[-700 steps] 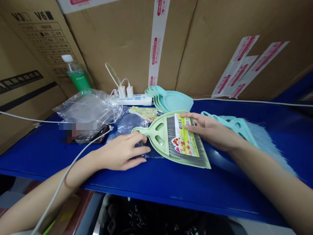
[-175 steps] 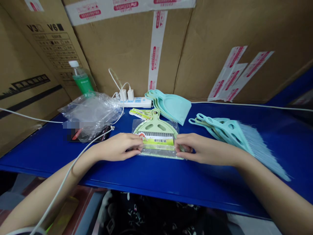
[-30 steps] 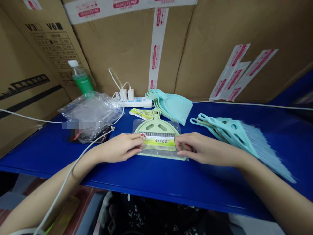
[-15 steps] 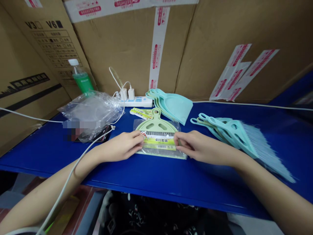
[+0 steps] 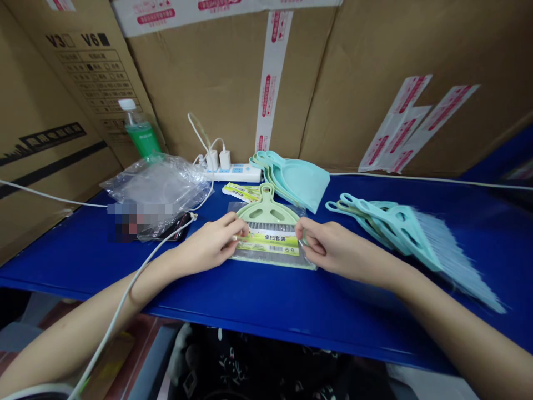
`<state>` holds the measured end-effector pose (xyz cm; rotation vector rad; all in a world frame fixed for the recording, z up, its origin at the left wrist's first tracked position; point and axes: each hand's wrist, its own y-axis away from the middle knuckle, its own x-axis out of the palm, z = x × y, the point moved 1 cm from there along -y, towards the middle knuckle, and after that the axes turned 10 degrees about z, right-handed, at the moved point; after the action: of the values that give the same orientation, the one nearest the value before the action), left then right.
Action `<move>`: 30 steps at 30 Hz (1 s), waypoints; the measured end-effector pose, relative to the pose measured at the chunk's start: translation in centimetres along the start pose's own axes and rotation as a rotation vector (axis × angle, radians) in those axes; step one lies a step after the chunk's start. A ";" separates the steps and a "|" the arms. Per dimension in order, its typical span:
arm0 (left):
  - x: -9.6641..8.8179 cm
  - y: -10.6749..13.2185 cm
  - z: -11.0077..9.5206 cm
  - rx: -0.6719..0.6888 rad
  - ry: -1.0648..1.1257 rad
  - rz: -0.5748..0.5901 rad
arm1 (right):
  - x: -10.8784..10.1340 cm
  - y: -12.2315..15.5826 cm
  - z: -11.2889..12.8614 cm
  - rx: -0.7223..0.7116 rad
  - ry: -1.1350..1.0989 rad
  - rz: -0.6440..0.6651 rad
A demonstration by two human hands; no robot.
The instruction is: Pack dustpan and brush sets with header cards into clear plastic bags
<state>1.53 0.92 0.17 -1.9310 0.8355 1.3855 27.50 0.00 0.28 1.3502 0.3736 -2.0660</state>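
A pale green dustpan-and-brush set (image 5: 270, 214) with a yellow-green label lies in a clear plastic bag on the blue table (image 5: 270, 300). My left hand (image 5: 208, 247) pinches the bag's left edge beside the label. At the right edge my right hand (image 5: 337, 253) pinches the bag, fingers curled. Both hands rest on the table, handle of the set pointing away from me.
Stacked teal dustpans (image 5: 295, 180) lie behind the set, and several teal brushes (image 5: 408, 230) lie to the right. Clear bags (image 5: 156, 186), a phone with cable (image 5: 166, 230), a power strip (image 5: 231, 172), loose labels (image 5: 241, 191) and a green bottle (image 5: 139, 133) are at left. Cardboard boxes (image 5: 216, 78) wall the back.
Both hands have shifted slightly up along the bag's side edges over the last second. The bagged set has stayed in the same spot.
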 end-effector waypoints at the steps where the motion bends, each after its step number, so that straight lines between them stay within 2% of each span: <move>1: 0.0 0.0 0.0 0.002 -0.028 -0.005 | 0.0 0.0 0.0 0.015 0.019 0.002; 7: -0.2 0.0 -0.1 0.108 -0.201 -0.014 | 0.0 -0.1 0.6 0.082 0.111 0.015; 14: -0.3 -0.2 -0.2 0.128 -0.268 0.013 | 0.2 0.0 0.7 0.049 0.195 -0.029; 19: -0.2 -0.3 -0.4 0.136 -0.382 -0.021 | 0.4 -0.1 0.6 0.034 0.264 -0.066; 26: -0.1 -0.4 -0.5 0.300 -0.499 0.020 | 0.5 -0.1 0.6 -0.042 0.292 -0.083; 30: 0.0 -0.4 -0.5 0.276 -0.482 0.064 | 0.4 -0.1 0.7 -0.127 0.342 -0.130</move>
<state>2.09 0.81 0.36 -1.2973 0.8036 1.5892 26.79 -0.42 0.26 1.6384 0.7431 -1.8733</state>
